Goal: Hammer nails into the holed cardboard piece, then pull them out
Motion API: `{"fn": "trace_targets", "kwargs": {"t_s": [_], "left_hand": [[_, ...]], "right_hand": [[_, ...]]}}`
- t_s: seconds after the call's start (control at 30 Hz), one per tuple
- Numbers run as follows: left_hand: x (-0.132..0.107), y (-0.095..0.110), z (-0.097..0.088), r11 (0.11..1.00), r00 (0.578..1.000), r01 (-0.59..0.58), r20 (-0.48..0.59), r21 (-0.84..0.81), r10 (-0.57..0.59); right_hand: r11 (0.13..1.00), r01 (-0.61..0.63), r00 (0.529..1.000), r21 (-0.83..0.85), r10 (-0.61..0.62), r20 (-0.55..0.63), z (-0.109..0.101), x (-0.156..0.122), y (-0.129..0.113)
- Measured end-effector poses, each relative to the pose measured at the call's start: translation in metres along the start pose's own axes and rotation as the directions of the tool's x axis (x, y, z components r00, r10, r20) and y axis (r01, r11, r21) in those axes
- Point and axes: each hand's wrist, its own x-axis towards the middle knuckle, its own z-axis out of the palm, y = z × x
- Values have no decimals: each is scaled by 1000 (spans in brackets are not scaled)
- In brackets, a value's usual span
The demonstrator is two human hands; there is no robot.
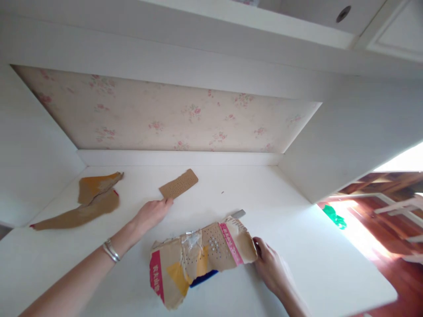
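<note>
My left hand is closed on the near end of a small brown cardboard strip dotted with tiny holes, over the white desktop. In my right hand is the right edge of a larger torn piece of cardboard. It carries red printed bands, yellow patches, clear tape and rows of punched holes. Part of a dark blue object shows under its lower edge. Behind its upper right edge, a flat grey object pokes out, mostly hidden. My fingertips on both hands are partly out of sight.
A torn, curved scrap of brown cardboard lies at the back left of the white desktop. A tiny crumb rests near the middle. White side panels and a shelf enclose the desk. Floral wallpaper covers the back.
</note>
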Motion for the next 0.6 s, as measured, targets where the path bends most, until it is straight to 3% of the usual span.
{"fn": "trace_targets", "kwargs": {"t_s": [0.17,0.27,0.37,0.47,0.53,0.6], "left_hand": [[-21,8,-29,994,984,10,-176,-106,-29],[-38,25,-48,943,956,-63,-290,-327,-36],[-57,56,-60,869,944,-91,-321,-487,-81],[-73,95,-57,799,933,-89,-331,-595,-143],[-80,119,-48,759,936,-93,-317,-644,-155],[-82,137,-36,724,952,-89,-272,-684,-140]], "right_hand": [[949,-102,988,299,132,-80,0,-1,8],[839,-159,976,520,215,-47,2,-9,6],[703,-183,967,687,253,-1,2,-27,-3],[562,-185,958,806,287,20,-3,-48,-17],[341,-182,942,923,331,63,-8,-61,-28],[211,-170,932,963,353,87,-14,-71,-39]]}}
